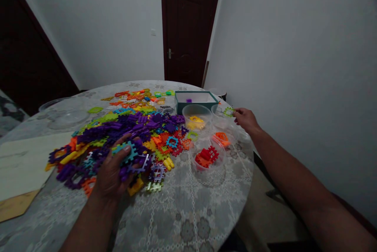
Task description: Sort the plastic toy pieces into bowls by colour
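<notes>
My left hand (113, 169) is closed around several plastic building pieces at the near side of a big colourful pile (126, 126). A teal notched piece (127, 152) lies under its thumb, with purple pieces beside it. Out to the right, my right hand (247, 119) pinches a lime-green toothed piece (228, 111) over a clear round tub (217, 120). Closer to me, one clear tub (196, 115) holds yellow pieces (196, 122) and another tub (219, 151) holds red pieces (207, 157). Orange pieces (222, 138) sit in a tub between them, partly hidden.
Behind the tubs stands a green-rimmed box (196, 96) with a purple piece inside. Clear lids (67, 119) and a pale board (28, 161) lie at the left. The round table (182, 220) has a patterned cloth; a white wall (282, 47) rises close on the right.
</notes>
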The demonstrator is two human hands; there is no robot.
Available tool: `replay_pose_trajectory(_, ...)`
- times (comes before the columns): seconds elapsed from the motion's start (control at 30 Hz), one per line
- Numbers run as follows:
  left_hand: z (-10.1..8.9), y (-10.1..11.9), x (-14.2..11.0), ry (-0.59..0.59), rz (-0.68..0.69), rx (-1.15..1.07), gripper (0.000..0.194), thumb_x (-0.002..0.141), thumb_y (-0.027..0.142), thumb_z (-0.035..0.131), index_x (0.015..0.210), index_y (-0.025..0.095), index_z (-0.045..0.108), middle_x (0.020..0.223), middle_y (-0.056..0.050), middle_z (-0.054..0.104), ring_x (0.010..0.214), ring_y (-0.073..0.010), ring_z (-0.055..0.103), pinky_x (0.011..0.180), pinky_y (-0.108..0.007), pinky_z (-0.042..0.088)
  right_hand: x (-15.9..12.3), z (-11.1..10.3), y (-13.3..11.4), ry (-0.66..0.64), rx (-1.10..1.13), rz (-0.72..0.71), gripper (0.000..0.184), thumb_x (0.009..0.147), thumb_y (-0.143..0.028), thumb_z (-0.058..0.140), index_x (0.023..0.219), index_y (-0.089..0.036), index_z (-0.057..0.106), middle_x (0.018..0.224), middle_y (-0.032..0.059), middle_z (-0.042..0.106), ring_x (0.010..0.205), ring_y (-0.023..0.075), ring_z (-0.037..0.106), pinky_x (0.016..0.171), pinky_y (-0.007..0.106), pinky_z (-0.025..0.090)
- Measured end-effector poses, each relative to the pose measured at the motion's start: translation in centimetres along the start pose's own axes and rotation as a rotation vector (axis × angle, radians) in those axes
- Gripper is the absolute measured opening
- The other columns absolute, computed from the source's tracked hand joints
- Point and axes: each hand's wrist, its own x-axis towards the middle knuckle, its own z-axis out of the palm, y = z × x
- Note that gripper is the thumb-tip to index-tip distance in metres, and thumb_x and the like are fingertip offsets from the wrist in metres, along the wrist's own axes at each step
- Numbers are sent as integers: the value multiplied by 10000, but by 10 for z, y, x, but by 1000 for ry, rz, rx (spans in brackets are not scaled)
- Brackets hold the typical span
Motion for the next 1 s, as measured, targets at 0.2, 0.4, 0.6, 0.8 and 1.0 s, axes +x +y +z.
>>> replay_pose_trajectory(0.2,-1,-1,1,-9,7,-46,590,714,150,871,1265,251,683,1123,-51,755,620,-133,690,421,-202,572,-5,7,-25,48,35,-33,396,898,-258,613,1234,-86,733,933,116,764,612,126,666,471,189,469)
replay_pose_trajectory(0.4,-2,-4,-1,-51,13,-32,595,758,185,859,1315,264,665,1125,-56,753,587,-110,665,412,-183,541,-78,21,-71,-65,74,-292,326,949,-303,569,1173,-169,765,792,48,735,657,167,684,584,260,547)
replay_pose_trajectory(0.6,0,-4,-1,-32,4,-32,604,734,177,880,1298,266,683,1112,-52,755,660,-134,685,457,-191,559,-200,49,-128,-554,87,-912,291,1015,-174,517,1234,-247,694,1252,81,750,1189,218,695,1059,425,556)
replay_pose_trajectory(0.8,1,-3,-4,-10,34,21,652,736,257,891,1344,255,658,1107,-53,763,656,-141,681,507,-228,567,-263,90,-152,-830,-98,-1019,490,1032,-178,548,1513,-254,498,1440,124,639,1287,246,638,1038,413,583)
replay_pose_trajectory(1.0,-3,-11,-3,-70,89,-48,624,773,295,851,1359,218,652,1140,-69,773,859,-188,740,752,-286,606,-272,126,-147,-838,-127,-971,531,1027,-166,546,1549,-244,482,1380,158,655,1231,286,656,1014,480,584)
